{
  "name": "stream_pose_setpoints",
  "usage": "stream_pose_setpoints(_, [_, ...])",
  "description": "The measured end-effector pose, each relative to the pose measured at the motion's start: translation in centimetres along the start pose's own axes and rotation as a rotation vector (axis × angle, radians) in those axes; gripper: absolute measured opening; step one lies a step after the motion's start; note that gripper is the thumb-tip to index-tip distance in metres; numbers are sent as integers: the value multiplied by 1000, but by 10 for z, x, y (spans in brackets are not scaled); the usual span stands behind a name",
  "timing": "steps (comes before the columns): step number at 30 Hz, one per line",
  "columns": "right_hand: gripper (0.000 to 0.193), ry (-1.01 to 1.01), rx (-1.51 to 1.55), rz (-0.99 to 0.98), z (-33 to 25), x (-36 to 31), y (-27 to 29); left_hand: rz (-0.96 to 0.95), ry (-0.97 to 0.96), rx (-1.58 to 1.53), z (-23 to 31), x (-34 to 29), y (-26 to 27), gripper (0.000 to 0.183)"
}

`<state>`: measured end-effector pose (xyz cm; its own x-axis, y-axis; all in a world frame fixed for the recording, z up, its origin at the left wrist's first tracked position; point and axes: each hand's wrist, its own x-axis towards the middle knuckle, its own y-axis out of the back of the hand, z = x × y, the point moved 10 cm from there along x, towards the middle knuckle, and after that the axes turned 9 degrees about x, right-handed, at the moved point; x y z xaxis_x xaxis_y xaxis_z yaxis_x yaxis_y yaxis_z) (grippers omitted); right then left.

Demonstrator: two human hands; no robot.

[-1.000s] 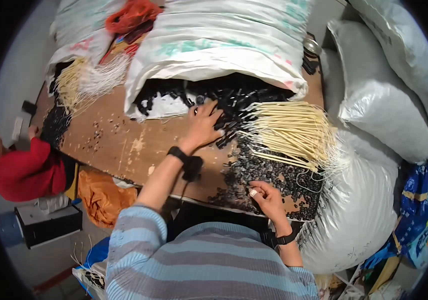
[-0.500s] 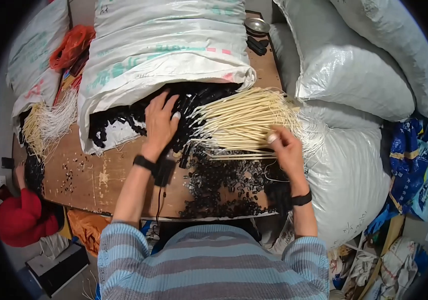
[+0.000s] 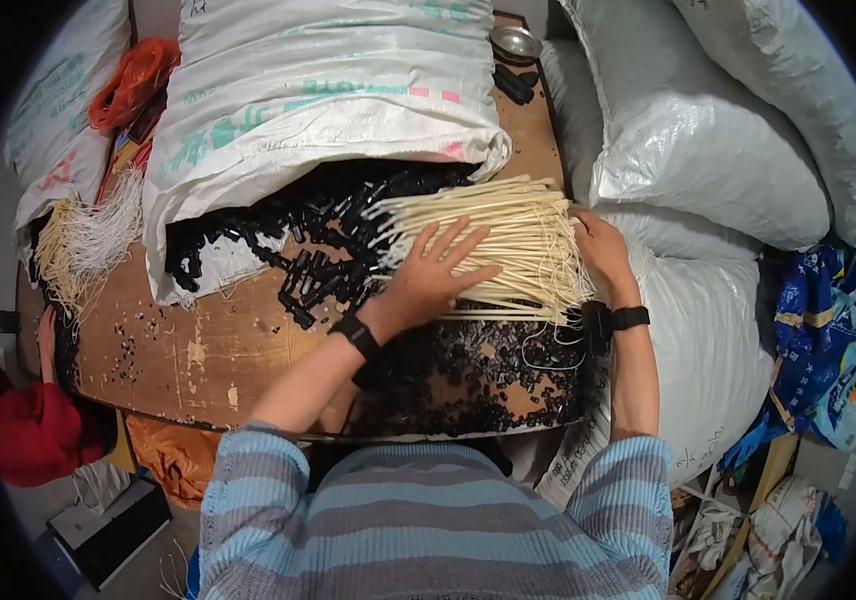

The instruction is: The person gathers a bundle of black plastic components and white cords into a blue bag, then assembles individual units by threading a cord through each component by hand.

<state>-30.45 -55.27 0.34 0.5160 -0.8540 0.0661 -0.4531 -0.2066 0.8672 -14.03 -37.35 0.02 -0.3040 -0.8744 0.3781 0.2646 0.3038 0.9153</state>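
A wide bundle of thin cream-coloured sticks [image 3: 518,220] with white tips lies across the table at the sack's mouth. My left hand [image 3: 438,280] rests on top of the bundle, fingers stretched out and spread. At the bundle's right end, where loose strings stick out, my right hand [image 3: 603,250] is curled; what its fingers hold, if anything, is hidden. Black tube-shaped pieces [image 3: 318,275] spill from a large white woven sack [image 3: 328,110] beside the sticks' left ends. Small black bits [image 3: 488,370] are scattered on the table below the bundle.
Full white sacks [image 3: 708,350] are piled along the right side. Another stringy bundle [image 3: 98,240] lies at left near an orange-red plastic bag [image 3: 136,82]. A metal bowl [image 3: 516,44] stands at the back. A person in a red sleeve [image 3: 38,430] is at the left edge.
My left hand has left the black pieces and moved right onto the sticks. My right hand has shifted up and right to the bundle's end. The strings there no longer fan across the sack.
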Motion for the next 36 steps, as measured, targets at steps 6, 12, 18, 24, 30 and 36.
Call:
stream_pose_setpoints(6, [35,-147,-1,-43,-3,-25,10,0,-186,-173,-12,1,15,65])
stream_pose_setpoints(12, [30,114,227,256,-86,-88,37,-40,-172,-294,24,-45,26,47])
stream_pose_setpoints(18, [31,293,-37,127,-144,-140,-40,-151,-26,-203,4,-110,22,55])
stream_pose_setpoints(24, [15,342,94,36,-146,-142,-72,154,325,-7,-36,-141,79,49])
stream_pose_setpoints(30, [19,338,314,66,-166,-143,-57,173,517,-16,-61,-177,85,49])
stream_pose_setpoints(36, [24,119,451,-184,-163,-157,-94,327,565,19,-60,-201,101,38])
